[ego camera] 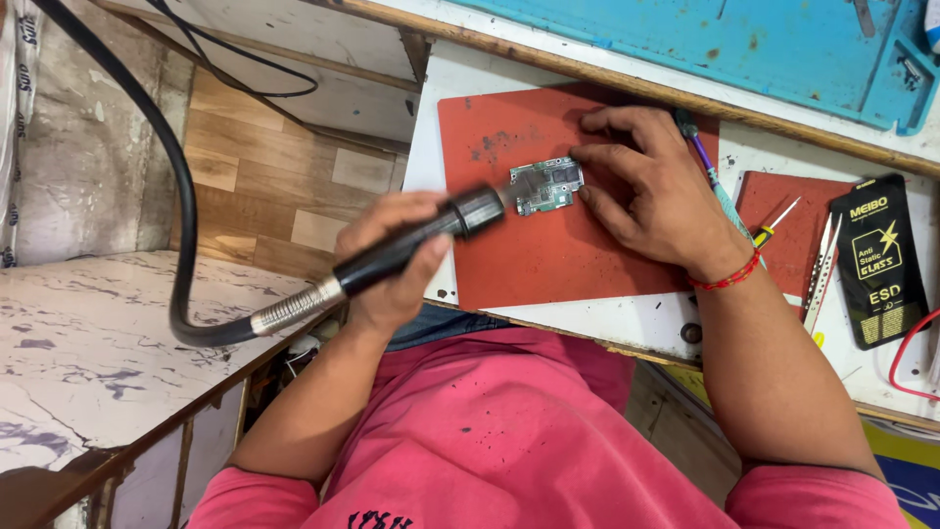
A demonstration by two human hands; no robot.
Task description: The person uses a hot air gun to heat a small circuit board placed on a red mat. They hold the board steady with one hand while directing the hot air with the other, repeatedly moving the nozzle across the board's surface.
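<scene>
A small green circuit board [543,186] lies on a red mat [529,260] on the white bench. My left hand [387,294] is closed around a black hot-air wand [470,214], whose nozzle tip points at the board's left end from just above it. A thick black hose [181,196] loops from the wand's metal collar up to the top left. My right hand [656,196] rests on the mat, with the index fingertip and thumb holding the board's right edge. A purple-handled tool [697,147] pokes out from behind this hand; I cannot tell if it is held.
A second red mat [783,201] at the right carries a small screwdriver [778,220]. Beside it are tweezers [822,264] and a black flat package [876,260]. A blue mat [783,39] lies on the far bench. A marble-patterned counter [78,343] stands at my left.
</scene>
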